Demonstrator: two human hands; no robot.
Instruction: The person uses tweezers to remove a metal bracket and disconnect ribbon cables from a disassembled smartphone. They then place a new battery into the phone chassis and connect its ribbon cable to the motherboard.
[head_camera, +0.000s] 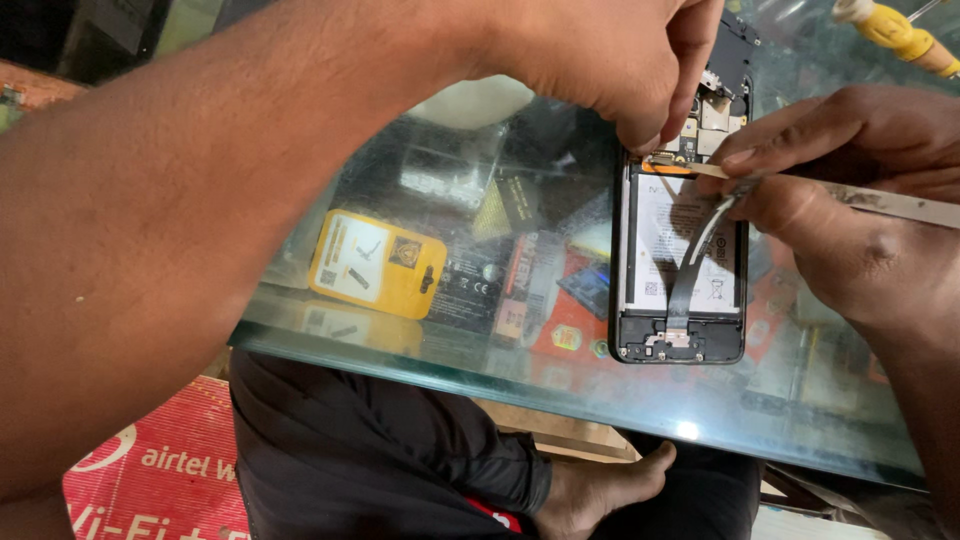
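Soft daylight – glass counter (420, 345) glares (near forearm blurred).

Opened phone (680, 260) lies on the tabletop (450, 350) beneath both hands' fingers (640, 125); a screwdriver (895, 30), probably, lies beyond them.

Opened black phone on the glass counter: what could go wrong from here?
1. The flat metal pry tool in the right hand works beside the white battery; a slip might puncture it.
2. The grey ribbon cable crossing the battery could tear.
3. The opened black phone lies near the glass counter's edge and might slide off.
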